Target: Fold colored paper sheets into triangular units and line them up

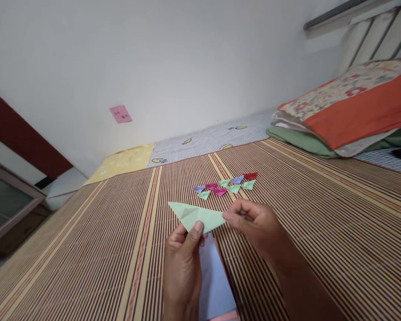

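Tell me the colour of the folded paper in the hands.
The paper is pale green, seen in the head view.

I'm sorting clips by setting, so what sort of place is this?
Probably a bedroom at home, seemingly on a bed: a striped mat spreads out below, a checked cloth shows along its far edge, and folded bedding is piled at the right.

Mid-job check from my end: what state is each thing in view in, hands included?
Left hand: closed on the green paper, thumb on top.
Right hand: pinching that paper's right corner.
Green paper: folded, roughly triangular, held up.
Small papers: folded, lying in two rows.
Striped mat: spread out.
Pale blue sheet: lying flat, partly hidden.
Pink note: on the wall.
Bedding: folded, piled.
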`<state>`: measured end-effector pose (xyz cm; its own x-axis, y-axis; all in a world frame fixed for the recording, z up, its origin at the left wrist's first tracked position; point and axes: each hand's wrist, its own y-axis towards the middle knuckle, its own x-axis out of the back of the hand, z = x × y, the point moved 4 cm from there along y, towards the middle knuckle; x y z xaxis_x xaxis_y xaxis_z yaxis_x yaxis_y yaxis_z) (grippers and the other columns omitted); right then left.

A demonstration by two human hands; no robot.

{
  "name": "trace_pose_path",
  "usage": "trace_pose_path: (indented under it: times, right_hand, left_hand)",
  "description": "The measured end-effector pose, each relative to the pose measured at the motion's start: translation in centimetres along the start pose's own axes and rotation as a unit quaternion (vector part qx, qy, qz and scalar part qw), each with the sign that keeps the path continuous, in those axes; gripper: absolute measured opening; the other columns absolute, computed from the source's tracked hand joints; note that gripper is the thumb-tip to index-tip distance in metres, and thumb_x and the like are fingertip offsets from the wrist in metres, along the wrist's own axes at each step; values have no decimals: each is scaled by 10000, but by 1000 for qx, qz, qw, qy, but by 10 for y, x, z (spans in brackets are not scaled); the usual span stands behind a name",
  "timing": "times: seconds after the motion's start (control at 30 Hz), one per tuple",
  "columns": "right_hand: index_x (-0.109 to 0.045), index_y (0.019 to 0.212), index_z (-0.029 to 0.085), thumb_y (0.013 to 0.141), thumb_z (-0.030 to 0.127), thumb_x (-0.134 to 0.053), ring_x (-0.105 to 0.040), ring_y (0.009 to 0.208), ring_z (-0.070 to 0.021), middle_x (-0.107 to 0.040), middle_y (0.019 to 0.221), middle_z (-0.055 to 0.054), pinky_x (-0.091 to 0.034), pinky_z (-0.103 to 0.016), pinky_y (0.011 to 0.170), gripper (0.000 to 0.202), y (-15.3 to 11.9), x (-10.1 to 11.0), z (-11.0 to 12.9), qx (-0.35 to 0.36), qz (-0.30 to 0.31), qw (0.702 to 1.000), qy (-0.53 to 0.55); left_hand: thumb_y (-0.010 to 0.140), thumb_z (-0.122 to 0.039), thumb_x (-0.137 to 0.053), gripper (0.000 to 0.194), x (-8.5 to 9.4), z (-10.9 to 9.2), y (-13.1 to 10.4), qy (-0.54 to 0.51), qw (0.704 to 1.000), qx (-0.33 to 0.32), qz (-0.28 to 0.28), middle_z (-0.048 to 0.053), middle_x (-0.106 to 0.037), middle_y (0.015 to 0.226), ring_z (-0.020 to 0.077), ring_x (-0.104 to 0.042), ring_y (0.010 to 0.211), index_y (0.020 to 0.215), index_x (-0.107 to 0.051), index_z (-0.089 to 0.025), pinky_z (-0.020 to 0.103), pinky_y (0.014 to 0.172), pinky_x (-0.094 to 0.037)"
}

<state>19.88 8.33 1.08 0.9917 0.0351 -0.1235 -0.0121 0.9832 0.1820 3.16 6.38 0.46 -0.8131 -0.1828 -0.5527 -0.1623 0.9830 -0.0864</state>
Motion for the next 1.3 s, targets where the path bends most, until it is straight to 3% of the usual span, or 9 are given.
trace_pose_path:
  times: [0.1,0.2,0.3,0.43,0.57,0.73,0.9,1.17,1.3]
  right_hand:
    - [-629,732,187,806,328,-764,-426,555,-98,-508,602,59,-341,-219,520,209,3,-1,-3,11,-16,997,72]
    - [-658,821,186,724,262,-833,-556,648,-126,-611,702,31,-435,-231,591,213,-1,-28,-4,-38,71,988,132]
    - [-675,811,172,852,292,-727,-593,734,-154,-631,771,-1,-473,-270,672,137,-7,-43,5,-2,66,993,97]
    - [-597,692,194,917,301,-660,-459,607,-124,-500,630,43,-378,-256,578,257,-8,-21,14,83,-23,996,-19]
    - [-673,768,207,939,314,-643,-568,663,-138,-612,702,19,-459,-263,661,204,-2,15,12,102,-106,989,17]
    - [-735,822,200,937,402,-658,-574,638,-128,-648,718,1,-476,-250,622,245,0,4,13,54,-3,998,42]
    - [-734,893,196,915,367,-691,-603,684,-130,-672,760,1,-489,-249,642,178,-11,-22,22,0,80,995,56]
    - [-688,780,169,884,267,-694,-528,576,-93,-607,654,30,-401,-205,521,143,-14,-22,22,-18,102,994,19]
    - [-685,800,161,873,250,-676,-543,601,-109,-620,677,16,-406,-225,543,115,-14,-22,17,-34,119,992,-3]
  left_hand:
    - [650,-304,-943,310,0,0,-1,-21,999,-21,-22,61,-786,824,146,-662,692,918,-842,-184,236,672,-517]
    - [657,-311,-940,316,-2,2,-3,-22,999,-22,-16,66,-788,825,149,-664,670,929,-841,-184,244,658,-523]
    - [671,-307,-931,298,-4,4,-4,-28,1000,-5,3,69,-778,823,153,-658,665,922,-837,-178,265,669,-528]
    - [714,-295,-904,214,1,2,-2,-26,999,-29,-2,42,-736,801,127,-607,668,871,-820,-176,238,667,-492]
    - [709,-329,-907,214,10,-4,4,30,998,-40,25,5,-643,699,115,-520,644,781,-794,-163,222,642,-444]
    - [783,-342,-847,202,13,-2,8,124,980,30,156,5,-602,668,127,-470,647,762,-784,-151,237,641,-399]
    - [831,-358,-801,192,19,2,7,170,957,54,227,19,-609,703,154,-480,692,848,-818,-167,266,686,-395]
    - [879,-351,-753,218,19,-1,2,226,929,65,286,47,-653,739,171,-540,718,973,-842,-176,275,714,-421]
    - [846,-360,-789,210,19,-8,3,228,934,61,268,27,-620,677,135,-503,618,901,-833,-162,241,612,-393]
